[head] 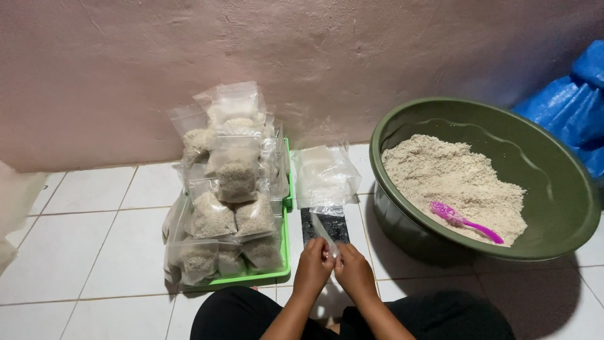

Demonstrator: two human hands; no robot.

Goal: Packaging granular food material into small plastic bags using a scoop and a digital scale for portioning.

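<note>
- Left hand (313,267) and right hand (353,272) meet at lower centre of frame, fingers pinched narrow on one empty clear plastic bag (324,234).
- Bag runs up and slightly left from the fingertips; its lower end sits right between both hands' fingertips, touching them, and looks bunched or rolled there. Can't tell if its mouth is open.
- Bag hangs over a dark flat object (325,228) on the floor, maybe a scale, can't tell for sure.
- Just above that, centre of frame: stack of empty clear bags (326,175), not touched by either hand.
- Left of centre: green tray (286,249) piled with filled bags (234,189) of pale grainy stuff, stacked several high against the wall.
- Right of frame: large olive-green basin (566,208) with a big heap of the same pale grain (450,179), pink scoop (462,220) lying on it.
- Judgement on progress: many bags done, but plenty of grain left and many empties, so well short of finished. Current bag not yet filled.
- Blue tarp (576,104) at upper right, white tile floor (94,239).
</note>
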